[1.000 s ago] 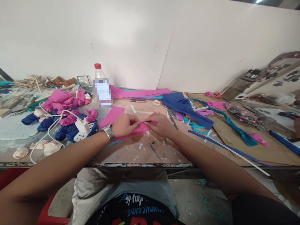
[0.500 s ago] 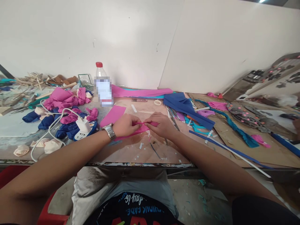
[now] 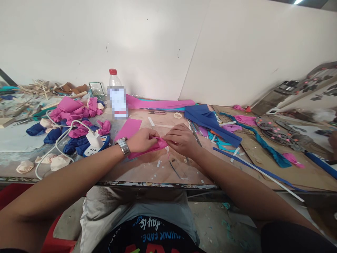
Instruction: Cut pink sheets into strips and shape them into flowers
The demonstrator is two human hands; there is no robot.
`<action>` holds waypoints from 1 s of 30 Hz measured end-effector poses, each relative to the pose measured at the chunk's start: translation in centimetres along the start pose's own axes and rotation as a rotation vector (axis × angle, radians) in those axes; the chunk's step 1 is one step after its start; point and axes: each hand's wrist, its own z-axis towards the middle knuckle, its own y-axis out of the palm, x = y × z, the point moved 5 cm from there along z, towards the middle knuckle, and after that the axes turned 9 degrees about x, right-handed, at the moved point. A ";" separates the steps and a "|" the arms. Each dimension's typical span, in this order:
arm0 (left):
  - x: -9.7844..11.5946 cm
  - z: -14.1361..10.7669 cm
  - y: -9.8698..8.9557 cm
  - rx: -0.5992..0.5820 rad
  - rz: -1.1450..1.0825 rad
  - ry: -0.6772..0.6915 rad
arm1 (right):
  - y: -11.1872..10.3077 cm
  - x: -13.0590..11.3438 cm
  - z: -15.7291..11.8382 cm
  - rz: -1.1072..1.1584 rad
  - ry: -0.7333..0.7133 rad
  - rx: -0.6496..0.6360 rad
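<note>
Over the middle of the table, my left hand (image 3: 143, 141) pinches the edge of a pink strip of paper or cloth (image 3: 150, 151). The strip's loose part hangs below that hand. My right hand (image 3: 181, 139) meets it fingertip to fingertip, its thumb and fingers closed at the strip's right end. Most of the gripped edge is hidden by the fingers. Just behind my left wrist lies a flat pink piece (image 3: 129, 127). Beyond the hands are small thread snips (image 3: 157, 112) and a roll of tape (image 3: 177, 115).
To the left are rolled pink rosettes (image 3: 70, 109), dark blue ones (image 3: 54, 136) and a power strip (image 3: 92, 150) with a white cable. A bottle (image 3: 116, 82) stands near the wall. Folded blue material (image 3: 202, 117) and a white stick (image 3: 271, 173) lie to the right.
My right fingers have shifted at the strip's end, and less pink shows beneath them now. My left hand keeps its pinch. The view has moved slightly.
</note>
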 end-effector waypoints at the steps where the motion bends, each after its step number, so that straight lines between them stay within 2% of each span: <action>1: 0.1 0.0 0.0 -0.011 -0.022 -0.007 | 0.0 -0.1 0.0 -0.004 -0.010 0.001; 7: 1.0 -0.2 -0.3 -0.025 -0.070 -0.014 | -0.2 -0.3 0.2 0.002 0.009 0.002; 14: 0.1 0.1 0.0 -0.009 -0.160 -0.039 | -0.3 -0.4 0.2 0.010 0.023 0.020; 23: -0.2 0.1 0.1 0.029 -0.185 -0.001 | -0.2 -0.1 0.3 0.021 0.060 0.009; 30: 0.1 0.1 0.0 0.059 -0.117 0.011 | -0.1 -0.1 0.3 0.028 0.051 0.010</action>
